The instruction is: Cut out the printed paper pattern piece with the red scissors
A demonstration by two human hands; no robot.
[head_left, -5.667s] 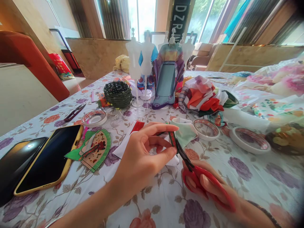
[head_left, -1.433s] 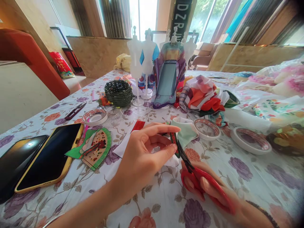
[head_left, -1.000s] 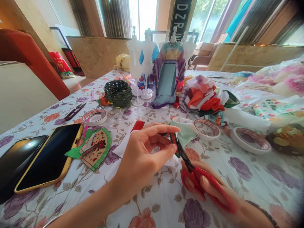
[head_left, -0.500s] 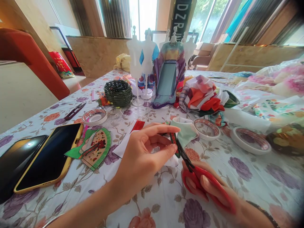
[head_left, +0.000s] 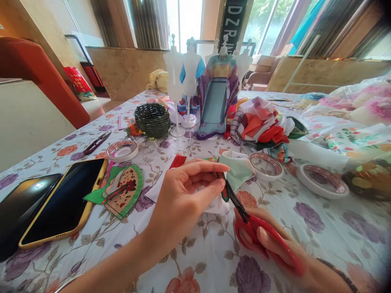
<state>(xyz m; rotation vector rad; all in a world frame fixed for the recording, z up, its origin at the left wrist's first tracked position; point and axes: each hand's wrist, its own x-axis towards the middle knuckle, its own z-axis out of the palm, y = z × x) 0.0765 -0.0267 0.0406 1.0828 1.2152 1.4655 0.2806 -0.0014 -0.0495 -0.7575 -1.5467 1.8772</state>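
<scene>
My left hand pinches a small red-and-green patterned fabric piece between thumb and fingers, just above the flowered tablecloth. My right hand grips red-handled scissors low at the right. The dark blades point up and left and meet the edge of the fabric piece. White fabric lies under my left fingers.
Two phones lie at the left beside a green printed cut-out. Tape rolls, a dark woven basket, black snips, small mannequins with a doll robe and piled cloth fill the table's far half.
The fabric piece has turned slightly in my left fingers and the scissor blades have advanced a little along its edge. Both hands stay in about the same place.
</scene>
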